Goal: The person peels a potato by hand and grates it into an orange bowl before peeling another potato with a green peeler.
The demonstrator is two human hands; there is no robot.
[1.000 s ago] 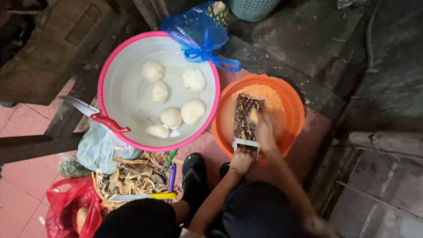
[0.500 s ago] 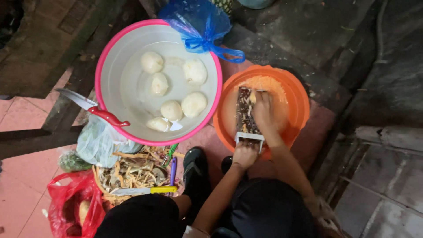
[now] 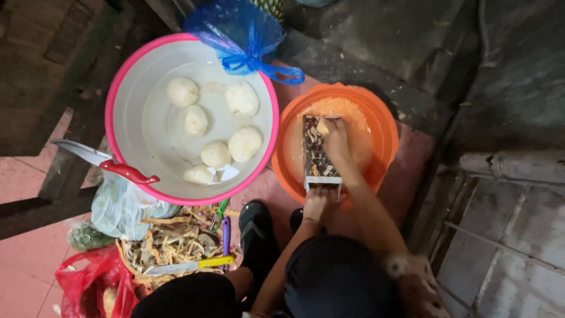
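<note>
rough metal grater (image 3: 318,150), glossy plastic basin (image 3: 382,126)

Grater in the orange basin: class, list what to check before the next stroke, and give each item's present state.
1. Left hand grips the grater by its lower end: ok.
2. Right hand presses a pale piece on the grater's top: ok.
3. Grater sits over the orange basin: ok.
4. Shreds lie inside the basin: ok.
5. Fingertips apart from the grater's teeth: cannot tell.
</note>
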